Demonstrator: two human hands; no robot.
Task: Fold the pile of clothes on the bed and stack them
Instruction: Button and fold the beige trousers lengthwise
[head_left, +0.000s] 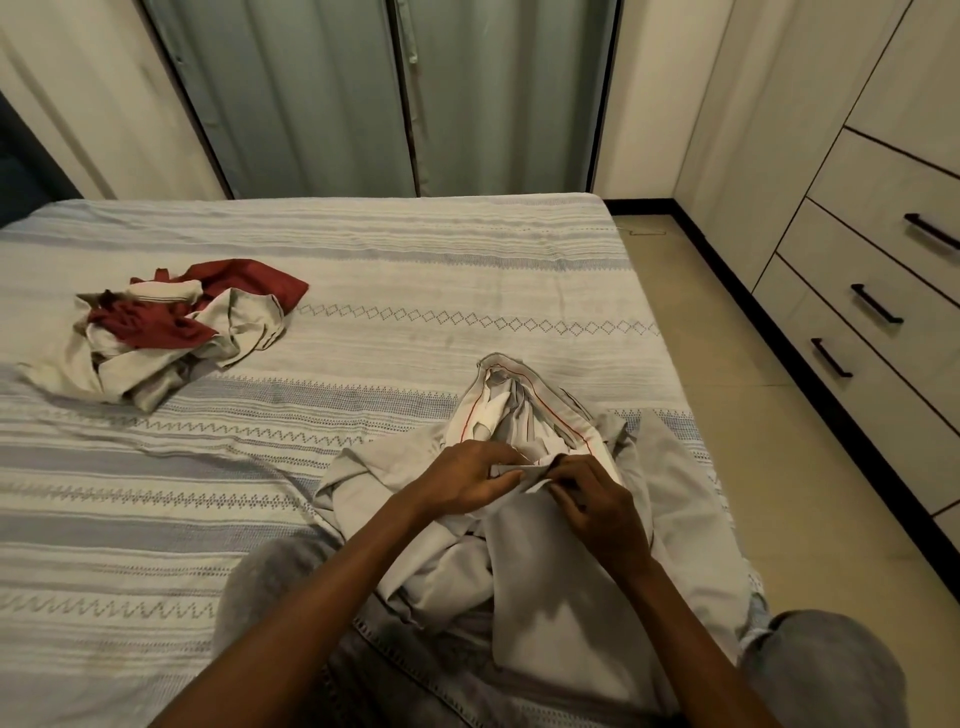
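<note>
Pile of clothes (156, 332), red and beige, tangled: far left of the bed (415, 249), toward its left edge, well apart from both my hands. Untouched, nothing stacked yet.

Left hand (462, 480): fingers curled, pinching a small flap of the grey garment (550, 566) at its upper edge, thumb on top.

Right hand (597, 499): fingers bent, pinching the same flap from the other side. The 2 hands nearly touch, tip to tip.

Grey garment: crumpled at the bed's near right corner, just in front of me, its long axis running from the red-stitched opening (498, 395) beyond my fingers back toward my lap. Looks like trousers, waistband away from me; cannot be sure.

Judgement: the fold turns on that axis. The bulk lies below and toward me from the pinch, so lifting and pulling apart sideways should spread it. The pile is nearer my left hand for the next pick.

Right: floor (753, 364), drawers (883, 249).
</note>
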